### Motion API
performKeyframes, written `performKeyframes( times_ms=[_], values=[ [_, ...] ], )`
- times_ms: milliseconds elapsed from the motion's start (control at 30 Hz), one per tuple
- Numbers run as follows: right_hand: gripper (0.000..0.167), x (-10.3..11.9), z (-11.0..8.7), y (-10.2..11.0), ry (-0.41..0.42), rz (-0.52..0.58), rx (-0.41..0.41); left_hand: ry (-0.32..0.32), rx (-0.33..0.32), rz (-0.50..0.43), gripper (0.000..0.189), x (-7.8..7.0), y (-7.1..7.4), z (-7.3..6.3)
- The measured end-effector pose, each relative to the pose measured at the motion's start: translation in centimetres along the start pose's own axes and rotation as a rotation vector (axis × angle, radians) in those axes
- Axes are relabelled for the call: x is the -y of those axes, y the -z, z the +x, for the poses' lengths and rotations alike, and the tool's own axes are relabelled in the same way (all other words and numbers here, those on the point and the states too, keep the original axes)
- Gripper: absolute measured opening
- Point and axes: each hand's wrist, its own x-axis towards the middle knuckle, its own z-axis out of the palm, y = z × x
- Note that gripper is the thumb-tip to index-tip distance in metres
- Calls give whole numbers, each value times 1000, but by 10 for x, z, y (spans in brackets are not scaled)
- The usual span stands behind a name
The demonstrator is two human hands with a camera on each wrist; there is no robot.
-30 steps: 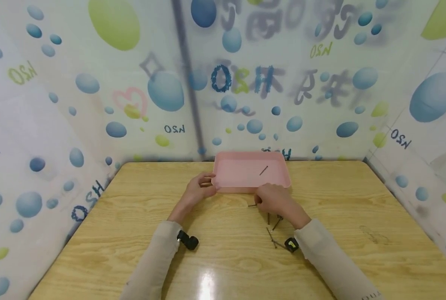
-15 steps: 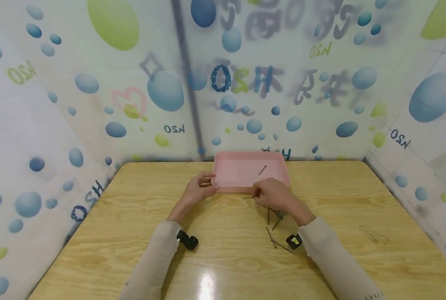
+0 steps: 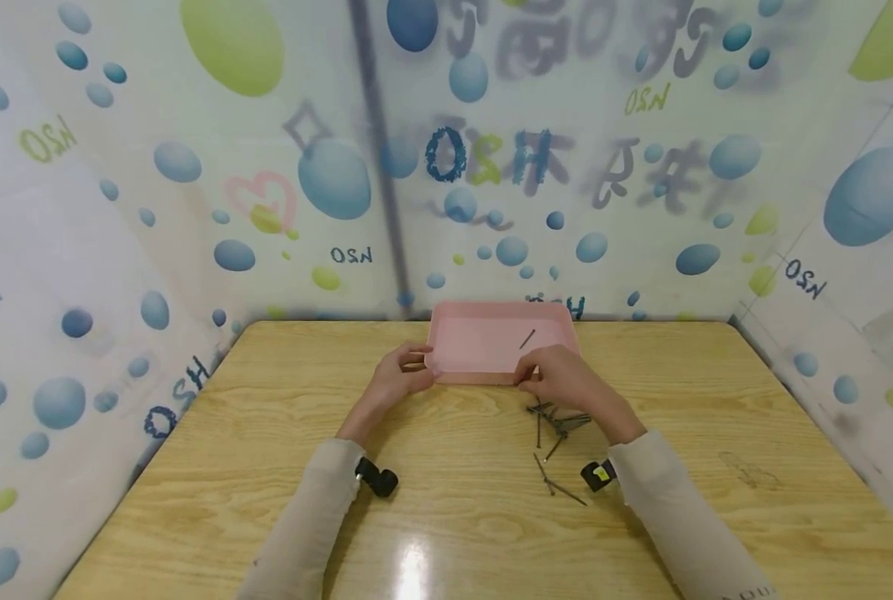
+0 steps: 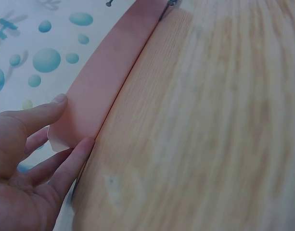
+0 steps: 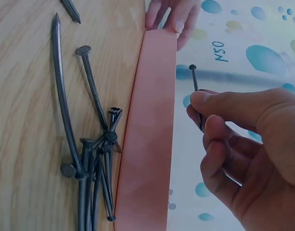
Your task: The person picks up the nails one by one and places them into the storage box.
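A shallow pink tray (image 3: 465, 342) stands at the back of the wooden table, one dark nail (image 3: 527, 339) lying inside it. My left hand (image 3: 397, 379) holds the tray's front left corner, thumb and fingers on either side of it in the left wrist view. Over the tray's front right edge, my right hand (image 3: 566, 375) pinches a nail (image 5: 194, 79) between thumb and index finger. That nail's head end sticks out past the fingertips; in the head view it is hidden. A heap of nails (image 3: 559, 423) lies on the table just in front of the tray, below the right hand.
Several loose nails (image 3: 547, 479) lie nearer the person, right of the table's middle. The wooden table (image 3: 461, 517) reaches a patterned curtain-like sheet (image 3: 484, 225) behind the tray. Similar patterned sheets flank both sides.
My right hand has risen from the table in front of the tray to over its front edge, carrying a nail and uncovering the heap. The left hand stays at the corner.
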Motion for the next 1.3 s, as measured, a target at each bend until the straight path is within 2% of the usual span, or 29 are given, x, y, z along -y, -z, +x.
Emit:
performKeyframes(
  times_ms=[133,433,767,1300],
  values=[
    [9,0,-3,6,-21,22,-23,3,-3,3,54,-2,0,0],
    [8,-10,-7,14,-61,-7,-73,0,-2,0,53,-1,-1,1],
    [10,-16,-10,21,-148,-23,-84,4,5,-8,54,-2,-2,-1],
    [9,-23,-15,31,-154,-64,-139,-1,-11,-14,52,-1,-2,0]
  ],
)
